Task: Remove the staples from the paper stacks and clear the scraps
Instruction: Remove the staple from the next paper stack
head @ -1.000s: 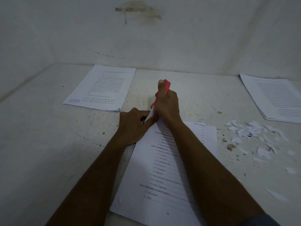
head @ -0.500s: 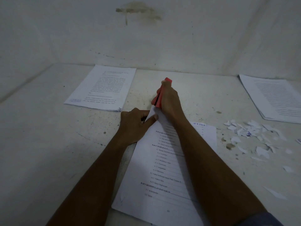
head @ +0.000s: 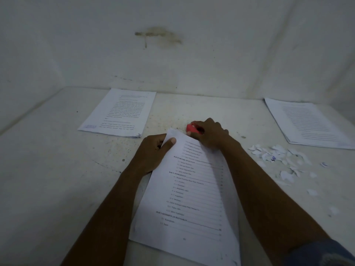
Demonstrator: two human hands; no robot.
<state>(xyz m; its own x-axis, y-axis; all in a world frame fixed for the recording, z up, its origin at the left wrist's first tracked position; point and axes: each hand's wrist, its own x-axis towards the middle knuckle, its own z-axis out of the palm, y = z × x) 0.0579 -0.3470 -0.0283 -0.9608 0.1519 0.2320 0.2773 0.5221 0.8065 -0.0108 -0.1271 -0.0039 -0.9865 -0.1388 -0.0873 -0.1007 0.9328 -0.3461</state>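
A printed paper stack (head: 192, 196) lies in front of me on the white table (head: 57, 179). My left hand (head: 151, 152) holds its top left corner, thumb on the top sheet and fingers curled under the edge. My right hand (head: 209, 133) grips a small red staple remover (head: 191, 128) and lies low on the table just past the stack's top edge. Torn white paper scraps (head: 278, 158) are scattered to the right. No staple can be made out.
A second paper stack (head: 119, 112) lies at the back left and a third stack (head: 309, 123) at the back right, both near the white wall (head: 172, 54). Small dark specks dot the table surface.
My right hand has swung the red tool down from upright above the corner to flat on the table, to the right. My left hand kept its hold on the corner.
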